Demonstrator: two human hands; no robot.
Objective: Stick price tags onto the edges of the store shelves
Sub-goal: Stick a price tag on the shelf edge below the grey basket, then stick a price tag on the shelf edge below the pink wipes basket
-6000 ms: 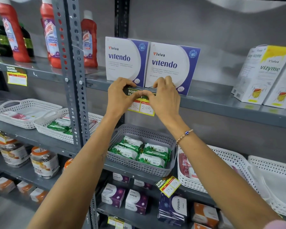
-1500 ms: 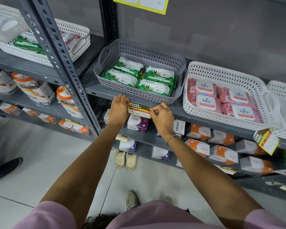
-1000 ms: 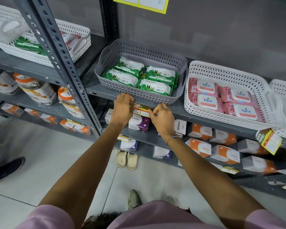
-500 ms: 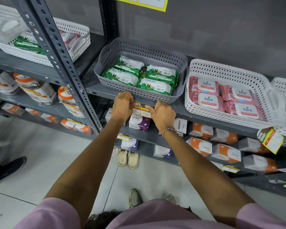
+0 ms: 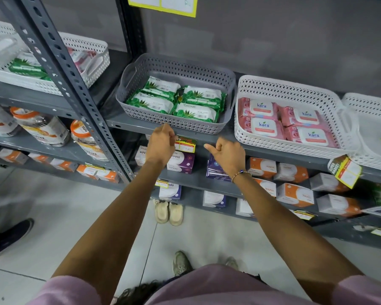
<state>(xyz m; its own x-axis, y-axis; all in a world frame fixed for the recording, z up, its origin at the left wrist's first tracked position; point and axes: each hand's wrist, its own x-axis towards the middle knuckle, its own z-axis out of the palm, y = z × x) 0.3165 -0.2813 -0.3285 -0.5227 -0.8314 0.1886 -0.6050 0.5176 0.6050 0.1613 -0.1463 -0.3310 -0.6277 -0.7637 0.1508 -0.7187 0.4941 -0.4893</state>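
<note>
Grey shelf edge (image 5: 220,140), yellow-red price tag (image 5: 185,144) stuck flat

Even, fairly bright indoor light, soft shadows under shelves; wide-angle bending at edges, slight motion blur

Two baskets (image 5: 176,69) (image 5: 290,89) sit side by side on the shelf (image 5: 128,126). A tag (image 5: 185,144) hangs on the shelf's front edge below the left basket, seemingly between both hands (image 5: 161,143) (image 5: 228,154).
</note>
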